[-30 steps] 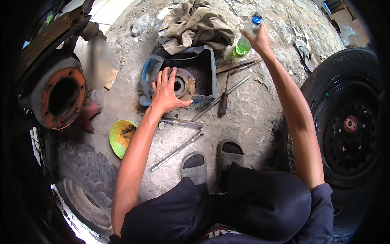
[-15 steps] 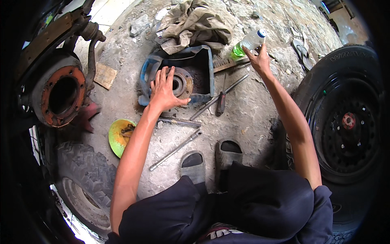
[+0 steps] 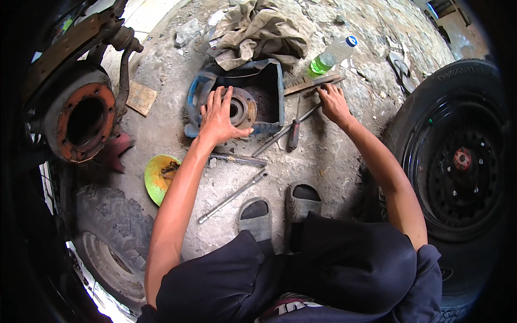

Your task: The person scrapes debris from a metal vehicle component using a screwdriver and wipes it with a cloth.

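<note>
A round metal wheel hub (image 3: 249, 106) with bolt holes and a central bore rests in a cut-open blue plastic container (image 3: 280, 91). My left hand (image 3: 217, 119) spans the hub, fingers spread over its left side and thumb along its lower edge. Farther right, my right hand (image 3: 335, 103) has its fingers bent together beside the wooden handle of a brush (image 3: 296, 85) and the upper end of a long metal rod (image 3: 277, 135). What those fingertips hold, if anything, is hidden. Beyond them a clear bottle (image 3: 334, 54) with green liquid and a blue cap stands on the ground.
A dark-handled screwdriver (image 3: 293, 134), a socket bar (image 3: 231, 198) and a green dish (image 3: 157, 180) lie closer to me. Crumpled cloth (image 3: 258, 32) lies behind the container. A big tyre (image 3: 412, 124) stands right; an orange-faced axle housing (image 3: 62, 126) is at left, above another tyre (image 3: 113, 220).
My right hand has let go of the bottle and come down and nearer, to the brush handle. The bottle now stands by itself. My left hand stays on the hub.
</note>
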The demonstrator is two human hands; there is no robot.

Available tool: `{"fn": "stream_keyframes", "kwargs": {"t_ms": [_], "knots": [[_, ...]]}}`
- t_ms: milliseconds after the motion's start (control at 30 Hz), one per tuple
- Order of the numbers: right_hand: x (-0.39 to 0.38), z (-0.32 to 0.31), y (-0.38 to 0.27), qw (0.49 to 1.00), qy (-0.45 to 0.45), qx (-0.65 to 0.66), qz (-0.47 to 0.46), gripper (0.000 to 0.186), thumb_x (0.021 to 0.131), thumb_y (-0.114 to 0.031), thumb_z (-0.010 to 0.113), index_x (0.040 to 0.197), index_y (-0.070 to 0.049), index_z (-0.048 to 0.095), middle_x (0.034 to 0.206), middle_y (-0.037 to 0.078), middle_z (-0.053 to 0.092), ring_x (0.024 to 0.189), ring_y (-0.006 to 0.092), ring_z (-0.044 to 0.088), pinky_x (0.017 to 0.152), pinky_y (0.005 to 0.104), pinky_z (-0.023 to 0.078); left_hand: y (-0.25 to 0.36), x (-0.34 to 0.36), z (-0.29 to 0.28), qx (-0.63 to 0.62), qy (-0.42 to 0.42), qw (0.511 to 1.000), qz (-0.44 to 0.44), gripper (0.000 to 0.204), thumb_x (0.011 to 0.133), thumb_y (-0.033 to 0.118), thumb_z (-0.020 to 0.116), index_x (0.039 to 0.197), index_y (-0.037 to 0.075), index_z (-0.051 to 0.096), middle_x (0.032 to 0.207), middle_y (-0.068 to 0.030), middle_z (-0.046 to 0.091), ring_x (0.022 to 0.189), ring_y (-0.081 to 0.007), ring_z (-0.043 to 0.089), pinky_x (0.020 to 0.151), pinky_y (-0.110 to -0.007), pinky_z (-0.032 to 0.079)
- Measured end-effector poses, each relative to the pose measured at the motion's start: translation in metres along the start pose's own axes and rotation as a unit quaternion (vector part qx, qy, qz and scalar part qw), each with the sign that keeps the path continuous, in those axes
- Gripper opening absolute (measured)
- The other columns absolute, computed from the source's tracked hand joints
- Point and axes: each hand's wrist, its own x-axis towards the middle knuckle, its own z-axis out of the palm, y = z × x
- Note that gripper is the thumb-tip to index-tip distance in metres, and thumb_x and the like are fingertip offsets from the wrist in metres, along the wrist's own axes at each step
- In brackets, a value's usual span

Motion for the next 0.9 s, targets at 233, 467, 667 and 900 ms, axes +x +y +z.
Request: {"fn": "stream_keyframes", "kwargs": {"t_ms": [233,467,667,900], "knots": [[0.013,0.004,-0.002,0.998,-0.056,-0.021,0.01,0.041,0.089,-0.007,0.058,0.13,-0.008,0.058,0.127,0.018,0.059,0.122,0.0346,0.056,0.1,0.0505,0.043,-0.007,-0.001,0.0,-0.009,0.001,1.0,0.006,0.142,0.055,0.061,0.093,0.166,0.014,0.018,0.17,-0.0205,0.018,0.157,-0.042,0.014,0.121,-0.067,0.021],[0.018,0.005,0.007,0.996,-0.042,-0.052,-0.055,0.029,0.095,-0.01,0.054,0.123,-0.008,0.062,0.122,0.009,0.062,0.124,0.0286,0.055,0.104,0.0476,0.041,-0.005,0.0,-0.002,-0.01,-0.011,1.0,-0.002,0.141,0.056,0.06,0.092,0.167,0.018,0.017,0.17,-0.0196,0.017,0.158,-0.0416,0.013,0.123,-0.066,0.019],[0.031,-0.028,-0.002,0.991,-0.018,0.091,-0.1,0.019,0.098,-0.016,0.061,0.114,-0.008,0.067,0.114,0.012,0.065,0.103,0.033,0.066,0.09,0.0452,0.052,-0.005,0.001,-0.003,-0.012,-0.013,1.0,0.0,0.141,0.056,0.061,0.092,0.167,0.018,0.017,0.17,-0.0197,0.017,0.158,-0.0416,0.013,0.123,-0.066,0.02],[0.048,-0.065,-0.085,0.932,-0.072,0.322,-0.152,0.024,0.097,-0.013,0.067,0.118,-0.006,0.074,0.104,0.02,0.07,0.09,0.0391,0.071,0.077,0.0451,0.058,-0.004,0.002,0.0,-0.015,0.0,1.0,0.015,0.141,0.054,0.059,0.092,0.166,0.015,0.018,0.169,-0.0197,0.02,0.157,-0.0407,0.016,0.123,-0.063,0.021]]}}
